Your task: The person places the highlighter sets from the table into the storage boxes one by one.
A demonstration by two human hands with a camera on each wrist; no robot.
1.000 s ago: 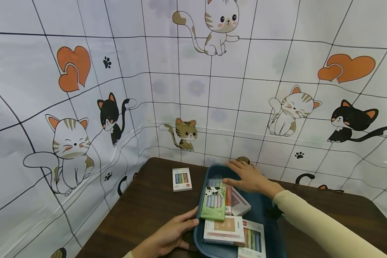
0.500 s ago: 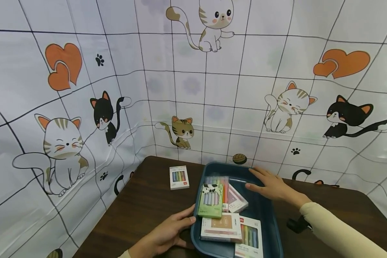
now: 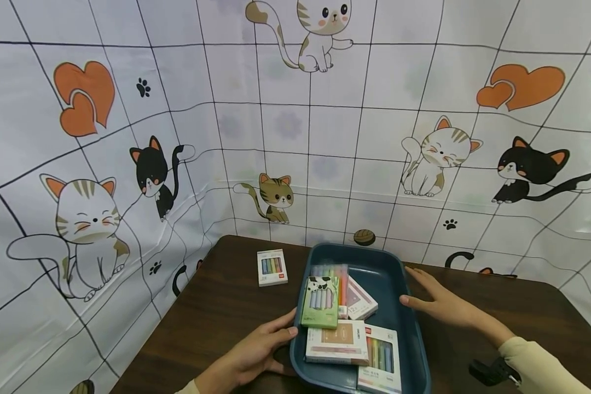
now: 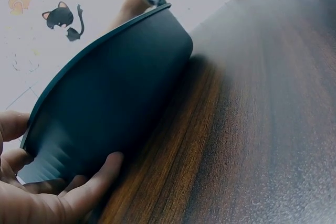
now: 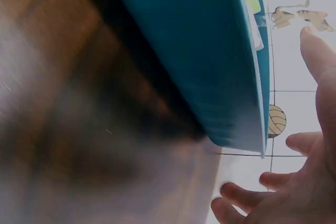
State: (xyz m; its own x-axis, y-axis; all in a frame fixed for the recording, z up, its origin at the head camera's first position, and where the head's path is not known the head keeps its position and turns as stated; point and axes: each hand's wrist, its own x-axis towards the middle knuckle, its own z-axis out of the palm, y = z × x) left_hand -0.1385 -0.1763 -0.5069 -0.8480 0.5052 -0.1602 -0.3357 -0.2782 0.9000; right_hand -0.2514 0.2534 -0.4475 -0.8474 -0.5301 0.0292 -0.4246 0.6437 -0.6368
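A blue plastic bin (image 3: 383, 284) stands on the table with several boxes in it. On top lies a green box (image 3: 320, 316) with a cow print, over a clear pack of coloured pens (image 3: 345, 282). Beside them is a pink-and-white box (image 3: 360, 300); nearer are a white box with a tan panel (image 3: 337, 355) and a white box of coloured sticks (image 3: 381, 377). My left hand (image 3: 258, 350) touches the bin's left side, fingertips at the rim and lower wall. To the right of the bin, my right hand (image 3: 440, 301) hovers with fingers extended, holding nothing.
Left of the bin, a small white box of coloured sticks (image 3: 272, 267) lies on the dark wooden table (image 3: 202, 328). A white cat-print curtain (image 3: 325, 186) hangs behind. The right wrist wears a black device (image 3: 492, 373).
My right hand has moved right, from over the bin's far end to outside its right rim. My left hand stays at the left side. The view has shifted slightly.
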